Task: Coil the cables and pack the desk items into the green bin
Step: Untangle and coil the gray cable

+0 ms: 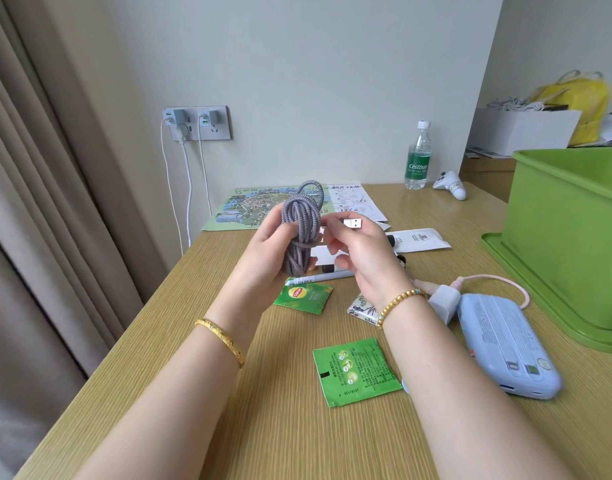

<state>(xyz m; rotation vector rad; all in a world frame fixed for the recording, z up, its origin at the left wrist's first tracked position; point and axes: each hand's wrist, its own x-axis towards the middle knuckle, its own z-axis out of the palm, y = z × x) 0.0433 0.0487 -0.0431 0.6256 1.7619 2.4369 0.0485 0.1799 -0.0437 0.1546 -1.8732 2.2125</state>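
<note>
cable (299,233) — one grey braided bundle, long axis upright, held above the table (200,393). left hand (270,258) curled round the coils; right hand (358,252) pinching the usb end just right of that grip. green bin (571,237) — one, well right, nearer the right hand. two green tea sachets below.
</note>
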